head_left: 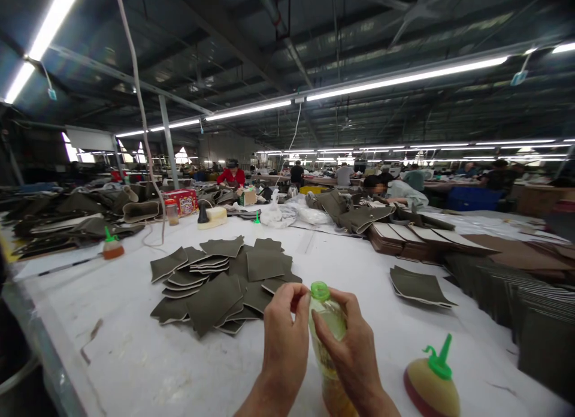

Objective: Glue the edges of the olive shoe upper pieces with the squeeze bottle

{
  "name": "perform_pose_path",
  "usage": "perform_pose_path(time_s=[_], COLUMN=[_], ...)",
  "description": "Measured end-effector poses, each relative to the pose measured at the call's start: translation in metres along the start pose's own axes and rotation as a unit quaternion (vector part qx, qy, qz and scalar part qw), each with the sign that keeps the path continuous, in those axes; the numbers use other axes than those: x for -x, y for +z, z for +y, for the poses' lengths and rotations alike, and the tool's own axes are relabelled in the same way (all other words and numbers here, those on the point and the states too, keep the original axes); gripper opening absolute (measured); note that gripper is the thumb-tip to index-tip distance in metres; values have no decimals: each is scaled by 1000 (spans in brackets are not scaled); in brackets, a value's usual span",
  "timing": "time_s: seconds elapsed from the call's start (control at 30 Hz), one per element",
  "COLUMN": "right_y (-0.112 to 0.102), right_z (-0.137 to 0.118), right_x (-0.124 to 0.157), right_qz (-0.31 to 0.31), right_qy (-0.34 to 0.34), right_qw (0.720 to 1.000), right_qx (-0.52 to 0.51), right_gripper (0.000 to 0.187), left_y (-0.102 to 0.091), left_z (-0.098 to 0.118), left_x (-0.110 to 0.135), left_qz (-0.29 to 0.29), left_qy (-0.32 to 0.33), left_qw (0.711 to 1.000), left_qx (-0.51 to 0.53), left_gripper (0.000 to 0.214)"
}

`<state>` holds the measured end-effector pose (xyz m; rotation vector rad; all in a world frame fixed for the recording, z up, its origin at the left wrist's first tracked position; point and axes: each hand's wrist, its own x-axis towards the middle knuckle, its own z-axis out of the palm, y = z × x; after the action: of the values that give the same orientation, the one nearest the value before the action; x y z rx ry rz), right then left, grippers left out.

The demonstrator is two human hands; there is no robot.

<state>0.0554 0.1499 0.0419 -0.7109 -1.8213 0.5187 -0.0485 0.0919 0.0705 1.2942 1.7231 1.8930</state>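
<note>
A clear plastic bottle (330,321) with a green-tinted open neck stands in front of me, and amber liquid shows low inside it. My right hand (354,345) is wrapped round its upper body, thumb in front. Beside the neck, my left hand (286,333) has thumb and fingertips pinched together; what they hold, if anything, is hidden. On the right lies a rounded glue bottle (433,384) with a green spout and its small cap hanging open. A loose pile of dark olive cut pieces (220,294) spreads to the left, beyond my left hand.
Flat olive pieces (420,285) lie at right, near long rows of stacked dark panels (498,297). Another green-spouted bottle (112,246) stands at left by a hanging cable (139,105). Plastic bags (287,210) and a red box (182,201) sit farther back. People work beyond the white table (148,369).
</note>
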Motion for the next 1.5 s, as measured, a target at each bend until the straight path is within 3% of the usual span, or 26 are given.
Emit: perform_pose_path(time_s=[0.43,0.8,1.5], right_y=[-4,-6,8], right_z=[-2,-5,-18], right_x=[-1,-5,2], right_qz=[-11,-60,19], right_qy=[-13,40,27], right_qw=[1000,997,999], right_qx=[12,-31,-11], right_gripper=[33,42,39], left_y=[-3,-1,10], left_z=[18,23,20], left_x=[-9,-2,19], left_qz=[-21,-45,-19], left_qy=[-43,-28,-15], left_qw=[999,997,1000], left_qx=[5,-50,0], left_gripper=[12,15,18])
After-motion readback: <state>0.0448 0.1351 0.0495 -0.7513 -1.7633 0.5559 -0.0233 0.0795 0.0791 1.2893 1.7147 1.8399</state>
